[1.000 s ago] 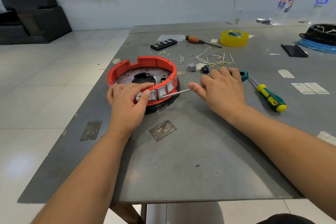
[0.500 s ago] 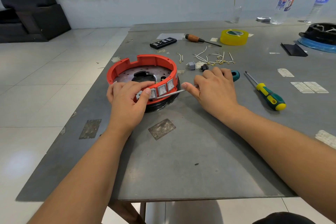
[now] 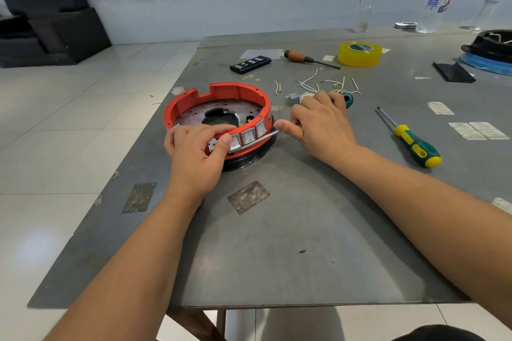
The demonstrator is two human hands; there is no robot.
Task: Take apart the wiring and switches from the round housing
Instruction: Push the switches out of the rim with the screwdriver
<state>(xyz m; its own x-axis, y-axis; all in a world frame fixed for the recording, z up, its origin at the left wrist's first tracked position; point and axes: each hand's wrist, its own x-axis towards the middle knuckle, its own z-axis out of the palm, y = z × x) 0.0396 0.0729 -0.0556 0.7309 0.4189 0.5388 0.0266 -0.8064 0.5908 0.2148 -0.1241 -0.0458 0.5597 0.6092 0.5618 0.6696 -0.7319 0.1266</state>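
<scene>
Right hand (image 3: 321, 122): curled around a teal-handled screwdriver (image 3: 347, 99); handle end pokes out on the far side of the fist, thumb lies along the metal shaft.
Shaft tip: runs left and nearward across the lower edge of the switches (image 3: 248, 136), reaching toward the left thumb; exact contact point too small to tell.
Left hand (image 3: 197, 153): grips the near rim of the round housing (image 3: 221, 94), fingers curled over the top edge into the inside, thumb pressed on the outer wall at the leftmost switch.
Switches: three grey rocker switches in a row, set in the housing's near-right wall.
Round housing: red ring on a black base, perforated metal plate inside with a dark central hole; sits on the grey table (image 3: 291, 243), near its left edge.
Wires (image 3: 318, 83): loose white leads scattered just beyond the right hand.
Small grey plug part (image 3: 293, 97): beside the right hand's far-left side.
Right of hands: yellow-and-green screwdriver (image 3: 412, 141) lying alone.
Far side: wooden-handled screwdriver (image 3: 304, 59), yellow tape roll (image 3: 359, 53), black bit case (image 3: 250, 63).
</scene>
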